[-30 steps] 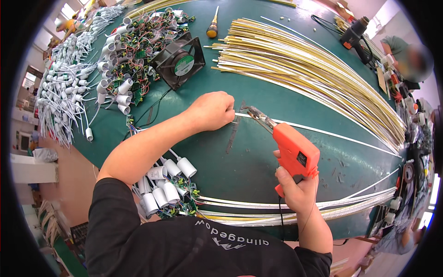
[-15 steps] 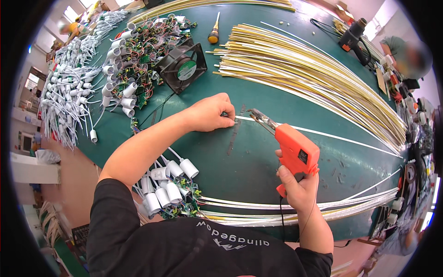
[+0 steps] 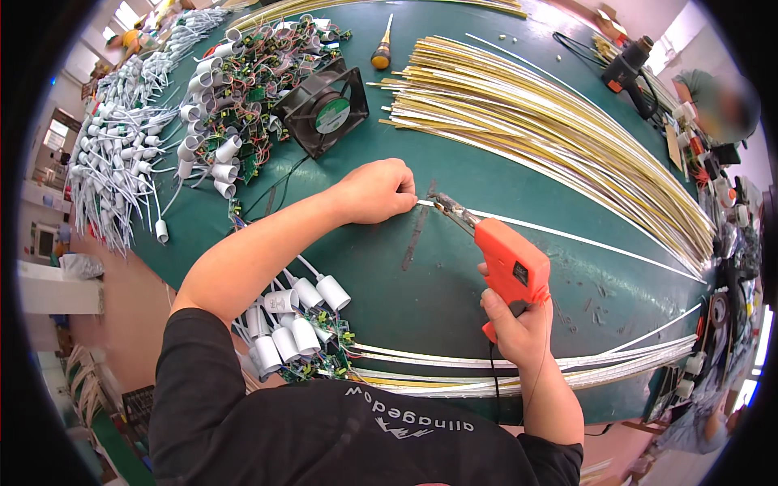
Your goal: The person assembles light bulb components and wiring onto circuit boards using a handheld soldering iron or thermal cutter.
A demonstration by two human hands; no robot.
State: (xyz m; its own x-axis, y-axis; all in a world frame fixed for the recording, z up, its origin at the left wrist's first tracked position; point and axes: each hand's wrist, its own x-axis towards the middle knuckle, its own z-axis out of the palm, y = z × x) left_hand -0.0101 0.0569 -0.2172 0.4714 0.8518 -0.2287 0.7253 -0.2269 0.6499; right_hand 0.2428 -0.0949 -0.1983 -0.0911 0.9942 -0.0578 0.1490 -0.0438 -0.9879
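Observation:
My left hand (image 3: 379, 193) is closed in a pinch at the near-left end of a narrow white strip (image 3: 575, 236), which runs off to the right across the table. My right hand (image 3: 520, 330) grips a red soldering gun (image 3: 512, 261) by its handle. The gun's dark, worn tip points left and lies over the strip, just right of my left fingertips. Whether the tip touches the strip, I cannot tell. A black cord hangs from the handle. Anything small between my left fingers is hidden.
Beyond my left forearm stand a black fan (image 3: 326, 112) and a heap of wired circuit boards (image 3: 259, 89). White lamp sockets (image 3: 304, 334) lie near my body. A bundle of strips (image 3: 527, 113), a screwdriver (image 3: 382, 50) and a heat gun (image 3: 626, 69) lie farther off. Another person is at far right.
The soldering gun has shifted slightly left, bringing its tip closer to my left fingers. The strip's end has tilted a little, and my left hand stays pinched beside it.

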